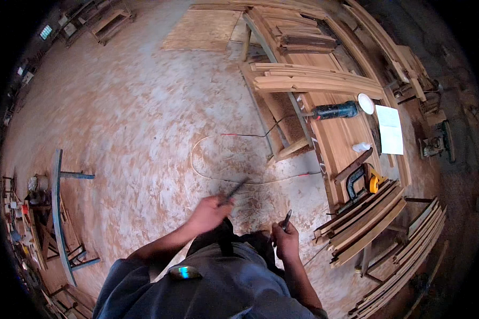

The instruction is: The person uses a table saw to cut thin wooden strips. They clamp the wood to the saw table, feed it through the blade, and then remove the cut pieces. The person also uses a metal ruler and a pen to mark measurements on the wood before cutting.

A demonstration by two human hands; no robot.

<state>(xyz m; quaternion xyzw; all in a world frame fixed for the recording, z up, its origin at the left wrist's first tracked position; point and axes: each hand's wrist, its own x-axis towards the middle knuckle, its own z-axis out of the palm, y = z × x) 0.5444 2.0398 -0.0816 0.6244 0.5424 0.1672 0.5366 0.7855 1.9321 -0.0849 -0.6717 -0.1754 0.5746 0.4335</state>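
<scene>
My left hand (210, 214) is closed around a dark, slim, straight tool (234, 191). The tool is smeared by motion, and its kind cannot be made out. Its free end points up and to the right over the floor. My right hand (286, 240) grips a short, narrow tool with a pale, metal-looking tip (288, 215), which sticks up past the thumb. Most of that tool is hidden in the fingers. Both hands are held in front of my body, apart from each other, left of the wooden workbench.
A wood-topped workbench (338, 125) on the right carries a dark power tool (335, 110), a clamp (355, 183), a yellow tape measure (375, 182), a small white bottle (361, 147) and paper (390, 130). Stacked wood strips (364, 226) lie nearby. A cable (192, 154) loops across the dusty floor.
</scene>
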